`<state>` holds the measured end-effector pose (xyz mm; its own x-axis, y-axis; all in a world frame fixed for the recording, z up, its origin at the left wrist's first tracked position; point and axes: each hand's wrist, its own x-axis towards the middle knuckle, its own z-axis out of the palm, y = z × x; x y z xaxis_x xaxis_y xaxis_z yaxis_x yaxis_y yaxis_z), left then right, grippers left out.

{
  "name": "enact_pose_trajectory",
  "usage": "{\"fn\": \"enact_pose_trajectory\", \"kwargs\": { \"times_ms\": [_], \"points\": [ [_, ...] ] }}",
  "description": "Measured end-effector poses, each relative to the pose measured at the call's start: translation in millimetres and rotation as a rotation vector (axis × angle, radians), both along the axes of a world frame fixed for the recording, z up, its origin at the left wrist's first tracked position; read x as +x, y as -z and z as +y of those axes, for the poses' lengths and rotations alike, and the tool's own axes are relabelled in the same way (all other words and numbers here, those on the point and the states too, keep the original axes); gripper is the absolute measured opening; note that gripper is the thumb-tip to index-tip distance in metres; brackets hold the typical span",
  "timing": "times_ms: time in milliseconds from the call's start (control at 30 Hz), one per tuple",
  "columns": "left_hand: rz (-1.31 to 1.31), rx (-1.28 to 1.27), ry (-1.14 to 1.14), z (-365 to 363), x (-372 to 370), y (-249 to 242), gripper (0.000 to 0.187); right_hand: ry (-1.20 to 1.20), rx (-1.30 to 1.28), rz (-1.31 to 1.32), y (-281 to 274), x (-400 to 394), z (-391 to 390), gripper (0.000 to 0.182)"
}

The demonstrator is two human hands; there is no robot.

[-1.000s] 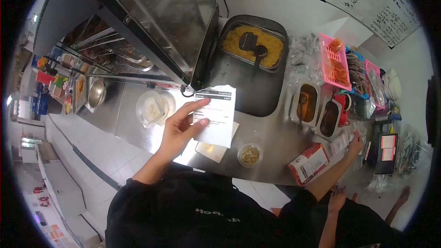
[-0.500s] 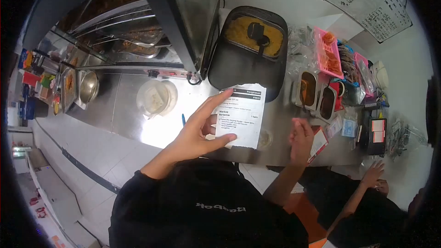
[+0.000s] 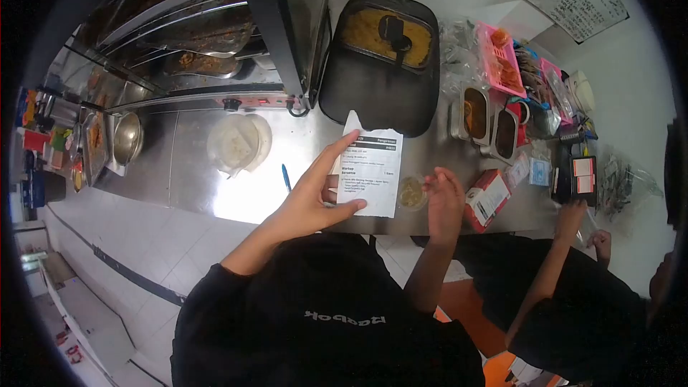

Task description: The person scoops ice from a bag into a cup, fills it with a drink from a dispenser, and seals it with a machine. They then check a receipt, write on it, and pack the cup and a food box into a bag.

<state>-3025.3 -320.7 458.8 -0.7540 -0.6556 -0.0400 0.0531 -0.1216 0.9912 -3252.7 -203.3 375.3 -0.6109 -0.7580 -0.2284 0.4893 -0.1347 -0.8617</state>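
Note:
My left hand [image 3: 304, 201] is closed on a printed paper receipt [image 3: 369, 175], held upright over the counter with its text facing me. The thumb presses the front of the paper near its lower edge, and some fingers are hidden behind it. A torn strip of paper sticks up at the top left corner. My right hand [image 3: 446, 208] is raised to the right of the receipt, its fingers loosely bent and apart, with nothing visible in them. Beside its fingertips sits a small clear round tub [image 3: 411, 193]. A red and white box [image 3: 489, 199] lies just right of that hand.
A black-rimmed pan [image 3: 380, 93] of yellow food stands behind the receipt. Left are a glass display case [image 3: 287, 50], a blue pen [image 3: 286, 177] and a pale container [image 3: 236, 140]. Metal sauce tubs [image 3: 473, 111] and a pink basket [image 3: 502, 64] stand right. A co-worker's hands [image 3: 571, 218] are at far right.
My right hand has moved left, closer to the small tub, uncovering more of the red and white box. The view has shifted slightly. The co-worker's hand has reached to the black box.

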Motion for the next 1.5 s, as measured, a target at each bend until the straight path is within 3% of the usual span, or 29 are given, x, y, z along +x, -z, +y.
{"fn": "enact_pose_trajectory", "kwargs": {
  "times_ms": [833, 1033, 1133, 1267, 1400, 1500],
  "points": [
    [-0.018, 0.06, 0.05, 10.7, 10.8, 4.2, 0.091, 0.004, 0.03, -0.025, -9.9, 18.3, 5.8, 0.013],
    [-0.104, 0.004, 0.033, 5.9, 3.1, 27.3, 0.076, 0.049, -0.028, -0.104, 0.4, 20.5, 5.1, 0.017],
    [-0.257, -0.426, -0.046, -7.9, -9.0, 132.0, 0.067, 0.044, 0.075, 0.046, 25.1, 30.7, -14.2, 0.024],
    [-0.424, -0.607, -0.057, -7.7, -14.1, 196.1, 0.059, -0.086, 0.114, 0.285, 65.0, 60.1, -53.5, 0.021],
    [-0.766, -0.655, -0.104, 0.8, -20.6, 189.2, 0.061, -0.023, 0.363, 0.831, 137.5, 77.8, -76.6, 0.014],
    [-0.786, -0.73, -0.171, 3.7, -20.4, 191.0, 0.061, 0.046, 0.394, 1.027, 169.5, 75.8, -75.2, 0.012]
  ]
}}
